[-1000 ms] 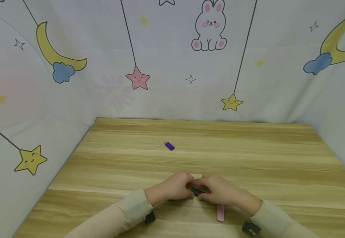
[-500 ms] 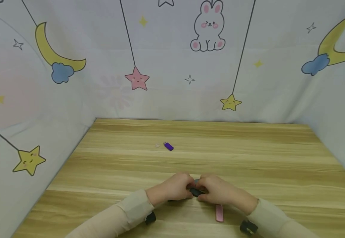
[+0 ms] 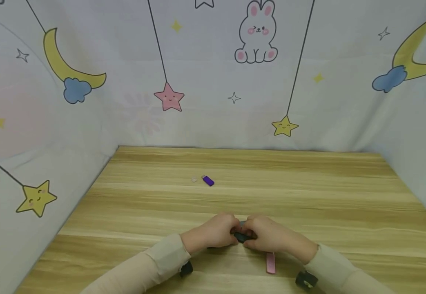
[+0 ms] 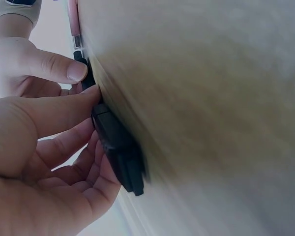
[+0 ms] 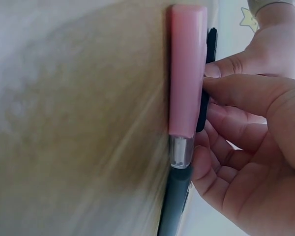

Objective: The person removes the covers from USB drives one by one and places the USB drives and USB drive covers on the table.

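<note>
In the head view, my left hand (image 3: 220, 230) and right hand (image 3: 268, 232) meet at a slim black USB stick (image 3: 243, 237). Both hands pinch it between thumb and fingers; the fingers hide much of it. Another black, stepped-ended piece (image 4: 118, 147) lies beside my left fingers in the left wrist view. Close to my right hand is a pink USB stick (image 3: 270, 263); the right wrist view shows its clear end. A dark grey stick (image 5: 174, 204) appears just below that end there. Behind the fingertips, a bit of a blue-grey thing (image 3: 243, 223) shows, mostly covered.
Farther back on the wooden table (image 3: 308, 183) lies a purple USB stick (image 3: 208, 180) with its metal plug bare. A small clear cap (image 3: 194, 179) is to its left. Printed cloth walls (image 3: 205, 122) stand around the table's back and sides.
The whole head view has shifted slightly left. Both hands keep their hold on the black USB stick, with hardly any movement of their own.
</note>
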The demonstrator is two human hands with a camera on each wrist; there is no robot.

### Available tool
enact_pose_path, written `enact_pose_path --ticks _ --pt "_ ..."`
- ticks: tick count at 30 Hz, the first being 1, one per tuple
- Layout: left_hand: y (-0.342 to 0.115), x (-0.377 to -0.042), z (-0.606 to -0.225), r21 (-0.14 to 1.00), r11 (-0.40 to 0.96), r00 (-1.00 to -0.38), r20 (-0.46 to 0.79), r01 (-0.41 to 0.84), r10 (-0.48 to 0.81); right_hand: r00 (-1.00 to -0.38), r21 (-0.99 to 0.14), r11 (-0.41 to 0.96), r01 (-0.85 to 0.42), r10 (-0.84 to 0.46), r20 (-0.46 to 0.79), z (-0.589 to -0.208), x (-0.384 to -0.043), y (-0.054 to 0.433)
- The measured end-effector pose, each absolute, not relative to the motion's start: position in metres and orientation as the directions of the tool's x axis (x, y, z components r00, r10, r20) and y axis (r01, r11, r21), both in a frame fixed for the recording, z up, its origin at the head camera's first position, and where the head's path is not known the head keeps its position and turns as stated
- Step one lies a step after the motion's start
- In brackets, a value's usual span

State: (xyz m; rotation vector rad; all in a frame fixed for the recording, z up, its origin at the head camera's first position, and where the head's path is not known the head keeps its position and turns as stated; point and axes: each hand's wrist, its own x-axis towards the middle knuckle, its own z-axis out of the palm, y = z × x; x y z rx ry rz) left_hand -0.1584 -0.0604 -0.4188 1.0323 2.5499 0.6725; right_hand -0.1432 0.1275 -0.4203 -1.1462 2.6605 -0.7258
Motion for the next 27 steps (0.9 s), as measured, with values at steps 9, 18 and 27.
enact_pose_path --ticks 9,18,27 --pt "-0.063 -0.157 -0.415 0.56 0.619 -0.696 -0.101 0.551 0.711 -0.712 -0.535 0.599 -0.596 -0.702 0.008 -0.415 -0.143 0.129" --pt "-0.069 -0.161 -0.405 0.665 0.555 -0.703 -0.062 0.5 0.708 -0.716 -0.595 0.566 -0.571 -0.697 0.023 -0.403 -0.148 0.131" --pt "-0.072 -0.162 -0.394 0.751 0.49 -0.747 0.006 0.443 0.665 -0.717 -0.59 0.534 -0.606 -0.688 0.114 -0.388 -0.152 0.135"
